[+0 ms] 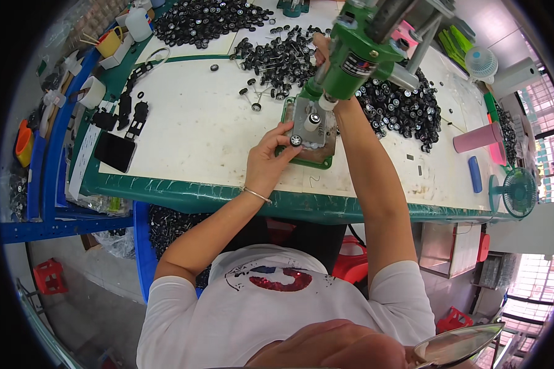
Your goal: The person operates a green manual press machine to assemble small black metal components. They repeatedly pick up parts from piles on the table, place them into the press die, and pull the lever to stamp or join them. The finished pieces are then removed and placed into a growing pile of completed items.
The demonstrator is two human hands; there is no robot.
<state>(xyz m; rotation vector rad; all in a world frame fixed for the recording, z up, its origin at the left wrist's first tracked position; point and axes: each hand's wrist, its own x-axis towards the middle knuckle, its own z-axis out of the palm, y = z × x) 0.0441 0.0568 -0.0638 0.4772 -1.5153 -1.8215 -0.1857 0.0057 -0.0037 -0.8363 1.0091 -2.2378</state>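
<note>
A small black toy wheel (pixel 296 141) with a silver hub is pinched between the thumb and fingers of my left hand (pixel 268 160), at the near edge of the press's base. Just beyond it, a short metal post with a black-and-silver top (pixel 313 120) stands on the base plate (pixel 322 158). Above hangs the green bench press (pixel 351 58), its ram pointing down toward the post. My right forearm passes behind the press head. Of my right hand (pixel 321 49), only some fingers show left of the press, beside a pile of wheels on axles (pixel 277 58); its grip is hidden.
Loose black wheels lie heaped at the back (pixel 203 21) and right of the press (pixel 403 107). A phone (pixel 115 152) and black plastic parts (pixel 138 119) lie at left. A pink cup (pixel 477 138), a blue bar (pixel 475 174) and a green fan (pixel 519 192) are at right.
</note>
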